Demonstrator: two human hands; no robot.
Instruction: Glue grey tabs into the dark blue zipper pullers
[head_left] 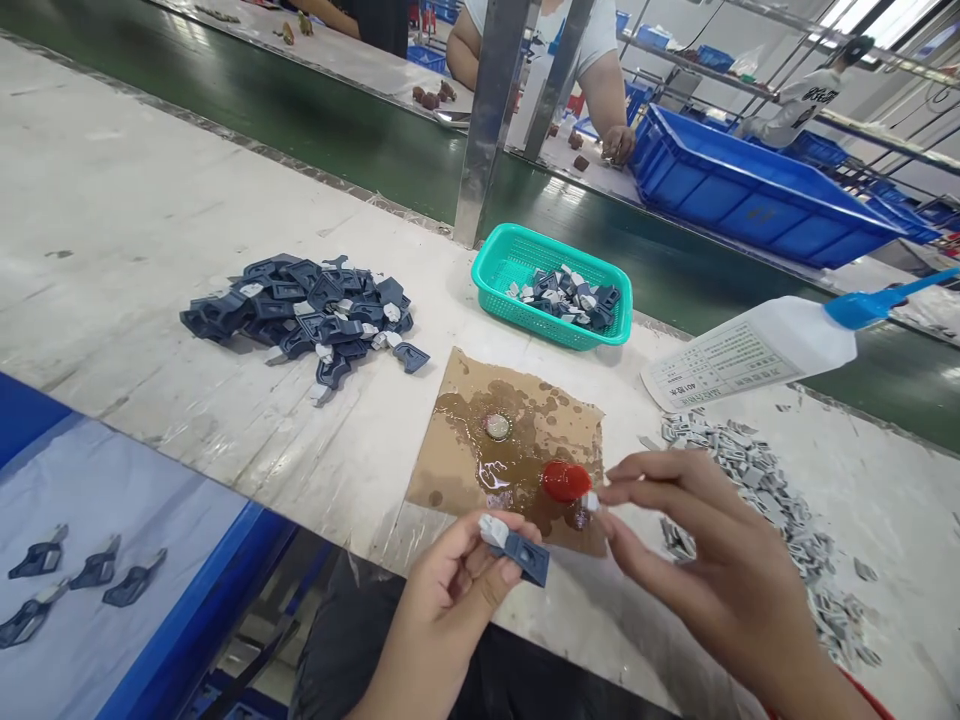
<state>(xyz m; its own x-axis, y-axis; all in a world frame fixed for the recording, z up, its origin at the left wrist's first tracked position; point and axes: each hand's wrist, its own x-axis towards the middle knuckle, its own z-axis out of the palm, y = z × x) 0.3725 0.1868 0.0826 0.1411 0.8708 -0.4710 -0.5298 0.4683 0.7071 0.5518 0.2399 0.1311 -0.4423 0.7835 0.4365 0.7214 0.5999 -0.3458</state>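
Over the stained cardboard sheet (457, 450), the left hand (457, 590) pinches a dark blue plastic part (527, 555); the right hand (697, 540) grips a small grey chip (592, 501) beside the red cap (565, 481); wet glue could smear fingers or let the chip slip; behind, a scuffed white bench (135, 230), teal basket (495, 262), glue bottle (750, 352), green conveyor (315, 120), blue crate (750, 200).

Basket (495, 262) (post (487, 120) behind) blocks ahead.
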